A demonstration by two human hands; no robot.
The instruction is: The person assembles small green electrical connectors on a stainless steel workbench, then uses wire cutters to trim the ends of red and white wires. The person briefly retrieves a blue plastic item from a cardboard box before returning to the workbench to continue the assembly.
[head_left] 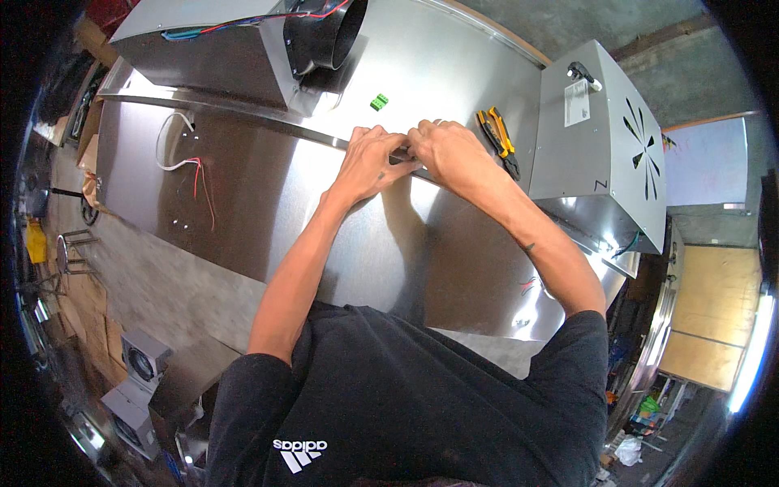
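Both of my hands meet at the ridge of a large stainless steel sheet-metal body. My left hand has thumb and fingers curled in a pinch, close against the right one. My right hand is closed too, its fingertips pressed together over the same spot. Whatever they grip is hidden behind the fingers. Just beyond the hands lies a small green terminal block on the shiny upper panel. Right of my right hand rest pliers with yellow and black handles.
A grey vented metal box stands at the right. At the upper left is a metal housing with a black round duct and loose coloured wires. White cable and red wires stick out of the left panel.
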